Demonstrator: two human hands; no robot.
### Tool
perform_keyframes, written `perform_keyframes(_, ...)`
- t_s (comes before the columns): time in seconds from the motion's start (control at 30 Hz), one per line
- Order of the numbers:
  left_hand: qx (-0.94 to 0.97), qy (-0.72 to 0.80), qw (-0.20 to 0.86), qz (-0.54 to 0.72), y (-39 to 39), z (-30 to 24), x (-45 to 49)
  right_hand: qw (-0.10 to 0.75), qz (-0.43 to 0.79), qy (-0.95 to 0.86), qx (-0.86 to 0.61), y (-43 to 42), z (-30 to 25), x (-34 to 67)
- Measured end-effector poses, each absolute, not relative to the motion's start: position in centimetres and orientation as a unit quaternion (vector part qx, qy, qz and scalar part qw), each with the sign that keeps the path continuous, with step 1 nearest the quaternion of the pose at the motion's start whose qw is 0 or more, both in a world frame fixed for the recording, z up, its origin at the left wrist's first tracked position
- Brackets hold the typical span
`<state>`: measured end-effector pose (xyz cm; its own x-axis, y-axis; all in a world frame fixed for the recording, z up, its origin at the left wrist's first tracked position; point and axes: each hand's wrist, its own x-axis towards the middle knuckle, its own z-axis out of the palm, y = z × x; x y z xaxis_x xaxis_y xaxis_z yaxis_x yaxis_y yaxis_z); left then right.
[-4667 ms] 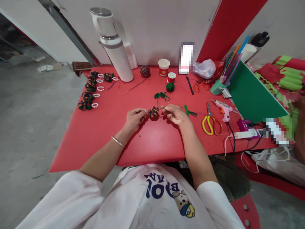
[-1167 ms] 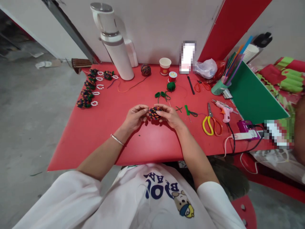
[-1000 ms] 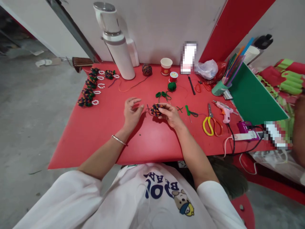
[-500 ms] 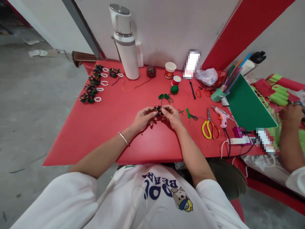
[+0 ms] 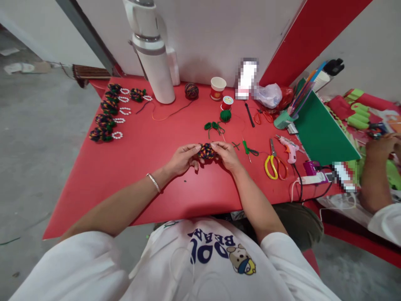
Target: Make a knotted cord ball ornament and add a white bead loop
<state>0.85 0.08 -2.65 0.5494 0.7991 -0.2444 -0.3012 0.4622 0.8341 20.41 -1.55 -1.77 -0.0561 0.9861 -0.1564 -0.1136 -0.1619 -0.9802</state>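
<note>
Both hands meet at bench (image 5: 131,167) centre, just above its surface: left hand (image 5: 181,159) at 9 o'clock of the multicolour yarn ball (image 5: 206,151), right hand (image 5: 227,154) at 3 o'clock. The fingers (image 5: 194,148) of both hands are pinched onto the ball from opposite sides, and nothing else is held. The step looks like fine fingertip work on the ball. It seems best done with a light, even pinch so the strands don't flatten, turning the ball between the thumbs and keeping the wrists low near the bench for steadiness. Any loose end is too small to see. Green yarn loops (image 5: 213,126) lie near at 12 o'clock and yellow scissors (image 5: 272,164) well apart at 3 o'clock. Finished yarn pieces with bead loops (image 5: 105,120) sit far off at 10 o'clock. A co-worker's hand (image 5: 380,144) works at the far 3 o'clock edge.
</note>
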Motion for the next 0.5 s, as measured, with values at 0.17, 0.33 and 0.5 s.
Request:
perform_keyframes(0.17, 0.368, 0.337, 0.800, 0.335, 0.1, -2.4, 1.0, 0.462, 0.599, -0.426, -0.496, -1.5, -2.0, 20.6)
perform_keyframes(0.33, 0.350, 0.347, 0.799, 0.344, 0.1, -2.2, 1.1, 0.509, 0.588, -0.387, -0.495, -1.2, -2.7, 20.7)
perform_keyframes(0.5, 0.335, 0.355, 0.791, 0.369, 0.2, -2.4, 1.2, 0.546, 0.507, -0.390, -0.540, -1.3, -2.5, 21.2)
